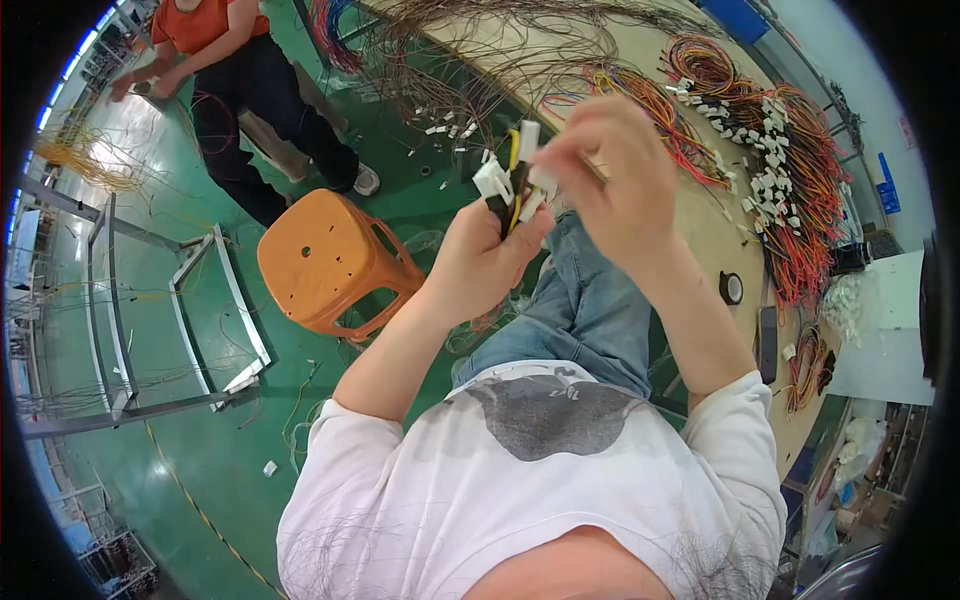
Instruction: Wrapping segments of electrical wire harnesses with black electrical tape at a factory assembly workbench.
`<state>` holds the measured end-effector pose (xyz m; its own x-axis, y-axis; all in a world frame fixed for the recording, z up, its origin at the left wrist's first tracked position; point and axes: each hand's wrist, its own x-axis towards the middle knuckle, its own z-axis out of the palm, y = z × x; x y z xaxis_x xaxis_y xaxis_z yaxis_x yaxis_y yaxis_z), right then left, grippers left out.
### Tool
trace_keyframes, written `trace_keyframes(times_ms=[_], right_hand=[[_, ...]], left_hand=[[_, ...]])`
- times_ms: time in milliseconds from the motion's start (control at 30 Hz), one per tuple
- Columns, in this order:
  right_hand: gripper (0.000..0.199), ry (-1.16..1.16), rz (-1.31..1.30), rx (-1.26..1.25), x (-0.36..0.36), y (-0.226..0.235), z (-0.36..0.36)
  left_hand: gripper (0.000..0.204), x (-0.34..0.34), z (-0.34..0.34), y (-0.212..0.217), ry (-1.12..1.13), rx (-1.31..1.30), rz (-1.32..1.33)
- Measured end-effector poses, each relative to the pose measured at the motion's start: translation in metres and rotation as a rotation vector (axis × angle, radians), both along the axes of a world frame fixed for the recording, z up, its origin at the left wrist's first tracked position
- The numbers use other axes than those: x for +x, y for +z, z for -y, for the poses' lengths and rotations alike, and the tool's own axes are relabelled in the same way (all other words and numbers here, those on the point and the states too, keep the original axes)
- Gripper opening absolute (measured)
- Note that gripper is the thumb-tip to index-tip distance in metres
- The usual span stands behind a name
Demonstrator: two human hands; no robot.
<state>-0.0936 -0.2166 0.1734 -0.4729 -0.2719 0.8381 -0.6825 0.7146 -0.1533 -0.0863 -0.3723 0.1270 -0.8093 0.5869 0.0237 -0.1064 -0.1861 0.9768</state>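
Observation:
My left hand [482, 262] is closed around a small bundle of white plastic connectors [491, 181] on black and yellow wires [515, 150], held up in front of my knees. More white connector ends stick out above its thumb. Close beside them on the right is my right hand [630, 185], slightly blurred. Its thumb and fingers bend together in a pinch at the connectors. Whatever is between those fingertips is too small and smeared to make out.
An orange plastic stool [318, 258] stands at the left on the green floor. Behind it sits a person in a red top [205, 30]. The wooden table [735, 335] at the right bears wire bundles [800, 200] with white connectors and a black tape roll [731, 288]. A metal frame [110, 300] stands far left.

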Motion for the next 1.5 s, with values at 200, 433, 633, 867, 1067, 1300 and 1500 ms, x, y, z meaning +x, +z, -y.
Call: trace_keyframes(times_ms=[200,433,633,867,1067,1300,1500], right_hand=[[0.034,0.35,1.32,-0.655,-0.023,0.024,0.001],[0.014,0.303,0.929,-0.34,-0.007,0.041,0.008],[0.023,0.303,0.619,-0.068,-0.003,0.02,0.0],[0.042,0.422,0.936,-0.44,-0.017,0.004,0.016],[0.022,-0.063,0.331,-0.752,-0.001,-0.036,0.009],[0.017,-0.111,0.373,-0.444,0.003,-0.058,0.034],[0.014,-0.25,0.382,-0.254,0.006,-0.045,0.032]], left_hand=[[0.018,0.001,0.009,0.0,0.01,-0.069,-0.181],[0.017,-0.006,0.012,-0.003,-0.03,-0.141,-0.092],[0.014,-0.012,0.003,0.0,-0.006,-0.027,-0.029],[0.009,-0.034,-0.015,-0.011,0.166,-0.116,-0.098],[0.019,-0.059,-0.011,0.009,0.086,0.384,0.453],[0.021,-0.071,-0.02,-0.007,0.025,0.806,0.682],[0.023,-0.069,-0.022,-0.012,-0.033,0.869,0.659]])
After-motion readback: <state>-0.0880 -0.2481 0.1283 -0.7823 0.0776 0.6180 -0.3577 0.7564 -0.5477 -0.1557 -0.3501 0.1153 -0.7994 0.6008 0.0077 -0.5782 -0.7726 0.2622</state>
